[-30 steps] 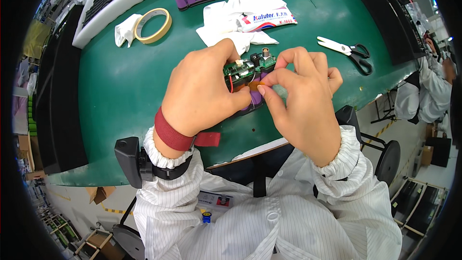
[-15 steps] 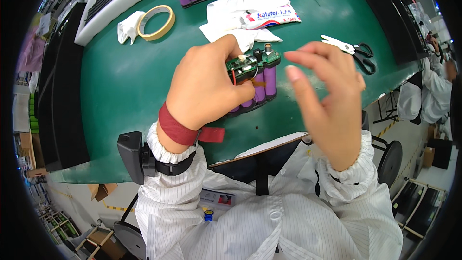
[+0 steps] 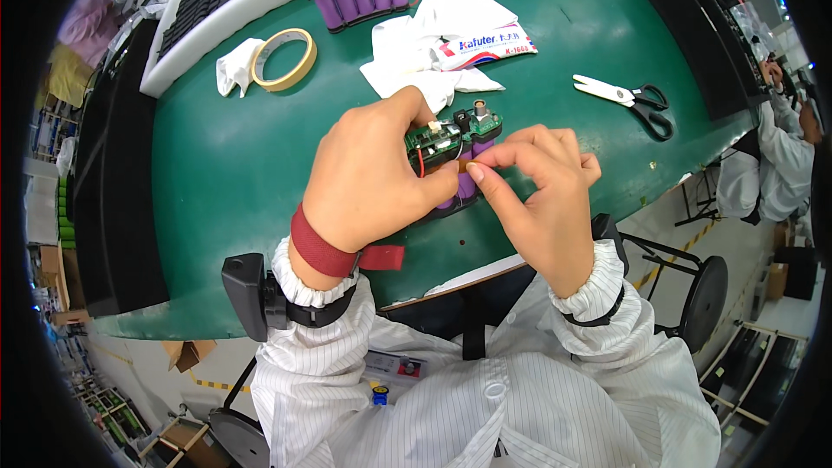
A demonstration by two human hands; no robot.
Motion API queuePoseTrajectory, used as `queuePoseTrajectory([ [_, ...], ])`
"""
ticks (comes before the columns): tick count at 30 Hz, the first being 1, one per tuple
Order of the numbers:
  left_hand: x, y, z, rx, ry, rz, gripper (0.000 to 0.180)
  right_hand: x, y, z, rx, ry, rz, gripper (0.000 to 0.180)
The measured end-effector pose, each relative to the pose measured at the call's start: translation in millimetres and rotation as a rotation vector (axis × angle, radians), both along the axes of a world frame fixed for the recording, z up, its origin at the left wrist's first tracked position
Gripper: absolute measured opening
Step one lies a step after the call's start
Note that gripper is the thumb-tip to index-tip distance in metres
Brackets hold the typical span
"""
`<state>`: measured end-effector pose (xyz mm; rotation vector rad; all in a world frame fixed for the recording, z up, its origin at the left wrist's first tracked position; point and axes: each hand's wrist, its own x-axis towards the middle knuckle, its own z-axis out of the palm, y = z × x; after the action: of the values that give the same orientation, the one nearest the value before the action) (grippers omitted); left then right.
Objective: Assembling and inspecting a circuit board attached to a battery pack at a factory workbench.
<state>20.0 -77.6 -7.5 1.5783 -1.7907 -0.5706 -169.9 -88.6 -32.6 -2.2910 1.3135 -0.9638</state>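
Observation:
A battery pack of purple cylindrical cells, topped by a green circuit board, stands on the green table in front of me. My left hand is closed round its left part, thumb on the near side and fingers over the far side, partly hiding it. A red wire runs down beside the thumb. On the near face of the cells lies a small amber tape strip. My right hand pinches the strip's right end between thumb and forefinger; the fingertips cover that end.
Beyond the pack lie white cloths and a white, red and blue tube. A yellowish tape roll is at left, scissors at right. Farther off stand another purple battery pack and a white foam tray of dark pieces.
My right hand has come in leftward and down from beside the pack, and its thumb and forefinger have closed at the amber tape. My left hand keeps its hold on the pack.

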Motion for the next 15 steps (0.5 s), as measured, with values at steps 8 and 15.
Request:
queuePoseTrajectory([
  [8,-1.2,-1.8,-1.6,-0.016,-0.004,0.057,0.031,2.5,-4.8,-1.8,-0.005,-0.039,0.010,0.008],
  [15,0.9,-2.5,-3.5,-0.011,0.017,0.029,0.030,5.4,-5.6,-2.9,-0.059,0.010,0.008,0.011],
])
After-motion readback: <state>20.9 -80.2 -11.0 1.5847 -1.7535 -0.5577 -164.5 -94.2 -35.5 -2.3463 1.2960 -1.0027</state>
